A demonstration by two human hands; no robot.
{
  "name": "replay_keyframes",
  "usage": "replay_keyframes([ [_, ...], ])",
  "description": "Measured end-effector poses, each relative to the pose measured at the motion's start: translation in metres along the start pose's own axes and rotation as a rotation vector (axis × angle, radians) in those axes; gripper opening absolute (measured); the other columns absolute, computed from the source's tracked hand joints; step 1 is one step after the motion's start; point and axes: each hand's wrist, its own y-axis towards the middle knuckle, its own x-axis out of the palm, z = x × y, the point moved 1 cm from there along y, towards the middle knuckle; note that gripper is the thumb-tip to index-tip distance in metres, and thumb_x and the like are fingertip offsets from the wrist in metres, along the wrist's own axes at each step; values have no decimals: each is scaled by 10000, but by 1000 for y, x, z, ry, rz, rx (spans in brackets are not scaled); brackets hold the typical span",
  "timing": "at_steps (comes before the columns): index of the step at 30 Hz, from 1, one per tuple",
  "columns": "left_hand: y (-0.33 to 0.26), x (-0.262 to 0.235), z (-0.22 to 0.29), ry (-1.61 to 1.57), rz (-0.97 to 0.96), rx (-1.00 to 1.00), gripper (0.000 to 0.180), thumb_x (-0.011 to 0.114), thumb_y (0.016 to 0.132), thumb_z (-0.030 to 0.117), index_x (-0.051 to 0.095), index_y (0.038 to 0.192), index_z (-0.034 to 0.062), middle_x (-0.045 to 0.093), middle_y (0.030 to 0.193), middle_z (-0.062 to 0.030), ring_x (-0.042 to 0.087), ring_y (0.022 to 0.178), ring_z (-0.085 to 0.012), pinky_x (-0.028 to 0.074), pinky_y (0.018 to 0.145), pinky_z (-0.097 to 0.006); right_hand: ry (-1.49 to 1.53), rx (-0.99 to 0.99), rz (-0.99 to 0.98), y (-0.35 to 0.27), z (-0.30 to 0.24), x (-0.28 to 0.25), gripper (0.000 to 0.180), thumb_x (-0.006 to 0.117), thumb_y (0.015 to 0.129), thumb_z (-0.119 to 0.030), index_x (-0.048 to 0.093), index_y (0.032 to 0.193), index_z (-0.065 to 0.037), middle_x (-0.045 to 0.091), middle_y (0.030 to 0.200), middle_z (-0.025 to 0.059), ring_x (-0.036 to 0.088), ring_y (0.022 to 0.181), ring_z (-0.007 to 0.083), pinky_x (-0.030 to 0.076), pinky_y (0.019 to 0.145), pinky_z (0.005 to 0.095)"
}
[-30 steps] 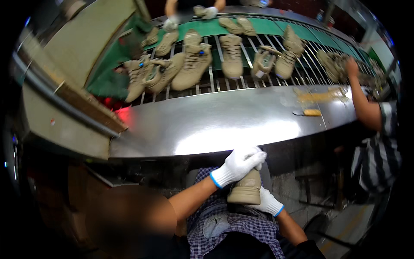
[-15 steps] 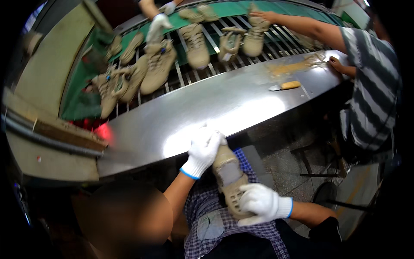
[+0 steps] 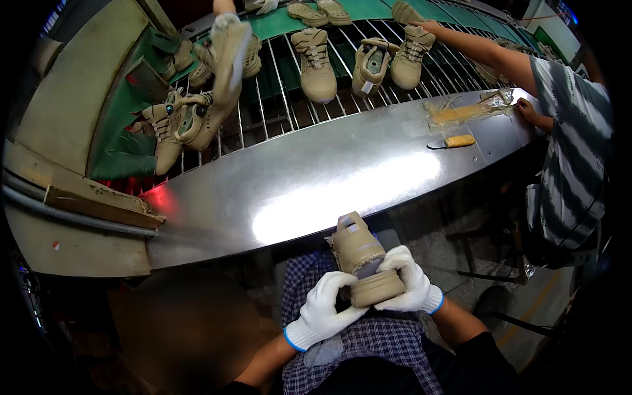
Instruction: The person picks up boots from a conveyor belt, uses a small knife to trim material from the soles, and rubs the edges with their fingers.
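In front of my lap a beige shoe upper [image 3: 356, 249] stands tilted, with a thick beige sole [image 3: 377, 288] at its near end. A gap shows between the two there; how they join farther along is hidden. Around the left side of the sole curl the fingers of my left hand [image 3: 322, 306], in a white knit glove. My right hand [image 3: 411, 280], gloved the same way, grips the sole's right side, fingers close to the upper's edge. Both hands are closed on the piece, just short of the metal ledge [image 3: 217, 197].
Beyond the ledge, a barred conveyor [image 3: 273, 99] carries several beige shoes [image 3: 319, 66] and soles. A yellow-handled knife [image 3: 459, 141] lies on the ledge. At right a co-worker in a striped shirt [image 3: 569, 131] reaches over; another co-worker's blurred gloved hand [image 3: 227, 39] is at far left.
The shoe has been turned from sole-side up to upper and sole standing apart at one end. My left hand has come back toward me. The far-left co-worker's hand has lifted something blurred.
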Motion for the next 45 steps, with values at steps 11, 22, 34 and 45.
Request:
replay_keyframes([
  [11, 26, 12, 1, -5, 150, 7, 578, 992, 702, 152, 538, 1045, 49, 598, 999, -117, 604, 842, -240, 513, 732, -362, 254, 83, 27, 5, 35, -3, 882, 1068, 651, -330, 563, 1338, -104, 567, 1177, 94, 540, 1095, 240, 469, 957, 406],
  [22, 26, 16, -11, -50, 95, -111, 646, 1023, 705, 204, 509, 1074, 73, 591, 992, -84, 590, 821, -164, 501, 690, -304, 334, 390, -117, 5, 56, -11, 987, 1086, 589, -396, 542, 1362, -113, 561, 1251, 105, 573, 1113, 255, 500, 997, 411],
  [34, 76, -96, 3, 127, -331, -155, 1042, 950, 805, 427, 430, 1605, 7, 546, 1554, -241, 560, 1435, -353, 450, 1224, -449, 686, 775, -342, -32, 103, 26, 1050, 1009, 731, -109, 444, 1611, -18, 612, 1543, 119, 565, 1419, 234, 464, 1215, 421],
  [45, 120, -132, 126, 303, 291, 549, 856, 1047, 678, 335, 569, 1316, 22, 723, 1174, -178, 752, 1024, -344, 612, 903, -427, 755, -83, 184, 176, -46, -40, 905, 650, 1035, -615, 374, 1627, 12, 527, 1565, 160, 496, 1467, 297, 358, 1267, 446],
])
